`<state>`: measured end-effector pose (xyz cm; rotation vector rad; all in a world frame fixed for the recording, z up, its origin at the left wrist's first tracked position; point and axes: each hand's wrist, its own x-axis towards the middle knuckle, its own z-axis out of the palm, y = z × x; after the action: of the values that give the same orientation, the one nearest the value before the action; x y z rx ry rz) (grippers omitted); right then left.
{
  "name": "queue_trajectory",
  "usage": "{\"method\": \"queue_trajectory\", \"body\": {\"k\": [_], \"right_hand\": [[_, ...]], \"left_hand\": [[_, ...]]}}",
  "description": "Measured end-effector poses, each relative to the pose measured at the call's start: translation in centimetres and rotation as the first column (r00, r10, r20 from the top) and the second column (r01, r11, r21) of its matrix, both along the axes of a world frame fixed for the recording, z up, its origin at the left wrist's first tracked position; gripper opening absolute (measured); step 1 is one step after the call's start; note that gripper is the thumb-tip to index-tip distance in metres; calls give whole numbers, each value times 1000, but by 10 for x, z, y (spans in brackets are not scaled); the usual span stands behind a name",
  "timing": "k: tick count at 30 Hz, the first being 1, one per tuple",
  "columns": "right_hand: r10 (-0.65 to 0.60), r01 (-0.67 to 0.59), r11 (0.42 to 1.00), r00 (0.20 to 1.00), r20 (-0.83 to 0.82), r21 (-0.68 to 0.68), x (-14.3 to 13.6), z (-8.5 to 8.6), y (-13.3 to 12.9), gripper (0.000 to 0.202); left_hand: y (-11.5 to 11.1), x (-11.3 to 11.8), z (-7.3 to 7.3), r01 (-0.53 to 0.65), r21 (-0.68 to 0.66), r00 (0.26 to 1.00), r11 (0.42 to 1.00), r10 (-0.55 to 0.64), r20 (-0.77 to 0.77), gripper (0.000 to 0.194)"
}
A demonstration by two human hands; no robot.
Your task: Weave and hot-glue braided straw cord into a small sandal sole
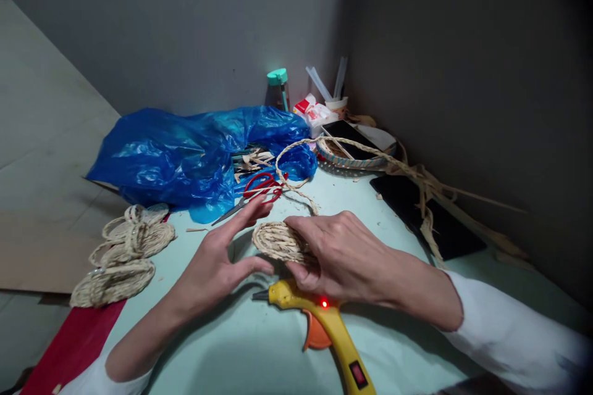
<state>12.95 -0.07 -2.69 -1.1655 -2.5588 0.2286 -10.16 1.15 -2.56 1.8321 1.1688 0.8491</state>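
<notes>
A flat oval coil of braided straw cord point(278, 241) is gripped at its right end by my right hand point(333, 250), thumb on the near side and fingers over the far edge. My left hand point(231, 247) is held around the coil's left end, thumb and fingers apart, seemingly not touching it. From the coil a loose length of braid point(296, 143) loops up and away to the right. Just below my hands lies a yellow glue gun point(301, 295) with an orange trigger and a lit red light. Red-handled scissors point(262, 185) lie beyond my left fingertips.
Finished-looking straw slippers point(134, 237) sit at the left edge. A blue plastic bag point(171, 157) holding straw lies behind. At the back are a teal-lidded bottle point(278, 89), a cup of glue sticks point(338, 105) and a round basket point(356, 163). A black tablet-like slab point(445, 228) lies right.
</notes>
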Motion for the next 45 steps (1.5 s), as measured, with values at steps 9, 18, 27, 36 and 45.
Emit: {"method": "queue_trajectory", "body": {"k": [9, 18, 27, 36, 45], "right_hand": [[-10, 10, 995, 1000, -4, 103, 2, 1, 2, 23], [41, -48, 979, 998, 39, 198, -3, -10, -2, 24], [79, -77, 959, 997, 6, 272, -10, -13, -9, 34], [127, -124, 987, 992, -24, 102, -2, 4, -5, 59], [136, -149, 988, 957, -258, -33, 21, 24, 6, 17]], "left_hand": [[10, -5, 0, -427, 53, 892, 903, 411, 187, 8], [-7, 3, 5, -320, 187, 947, 929, 306, 102, 15], [-18, 19, 0, -43, 201, 998, 979, 49, -26, 33], [-12, 15, 0, -107, -1, 986, 994, 107, 130, 20], [-4, 1, 1, -149, -71, 983, 986, 156, 96, 7]]}}
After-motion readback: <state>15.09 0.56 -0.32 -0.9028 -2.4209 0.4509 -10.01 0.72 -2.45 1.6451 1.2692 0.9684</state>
